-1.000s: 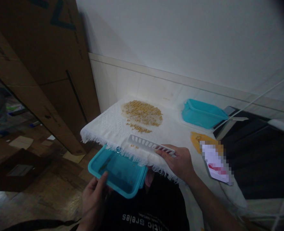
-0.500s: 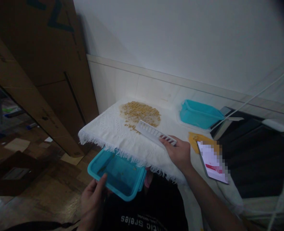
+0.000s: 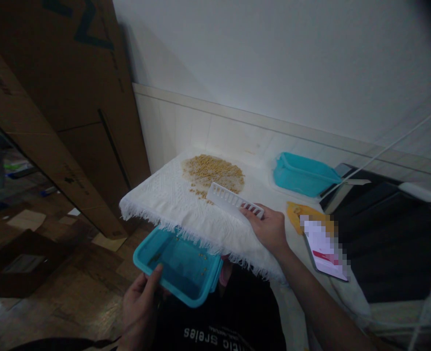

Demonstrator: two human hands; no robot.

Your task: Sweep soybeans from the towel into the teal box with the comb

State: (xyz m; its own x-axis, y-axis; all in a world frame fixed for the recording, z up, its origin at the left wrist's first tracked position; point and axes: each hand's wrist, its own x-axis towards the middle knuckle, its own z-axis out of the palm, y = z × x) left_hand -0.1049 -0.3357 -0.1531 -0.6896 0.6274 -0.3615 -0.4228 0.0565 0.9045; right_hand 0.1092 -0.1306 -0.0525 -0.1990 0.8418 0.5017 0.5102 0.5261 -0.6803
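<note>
A blue plastic basin (image 3: 181, 273) hangs just below the fringed front edge of the white tablecloth (image 3: 160, 195). My left hand (image 3: 142, 297) grips its near left rim, thumb on top. A few small yellow beans show inside it. My right hand (image 3: 268, 226) is closed round one end of a white slotted plastic strip (image 3: 225, 195), whose kind I cannot make out. The strip's far end rests against the near edge of a spread pile of yellow beans (image 3: 215, 170). Several loose beans lie beside that end.
At the right back stands a second blue basin (image 3: 305, 175). A phone (image 3: 327, 253) lies on a yellow cloth or bag (image 3: 294, 214). White cables (image 3: 394, 141) cross the right side. A tall cardboard box (image 3: 91, 112) stands to the left, and the wall (image 3: 274, 58) is behind.
My right hand and the strip have shifted slightly, and the strip's slots face me differently. More beans show inside the held basin. My left hand stays where it was.
</note>
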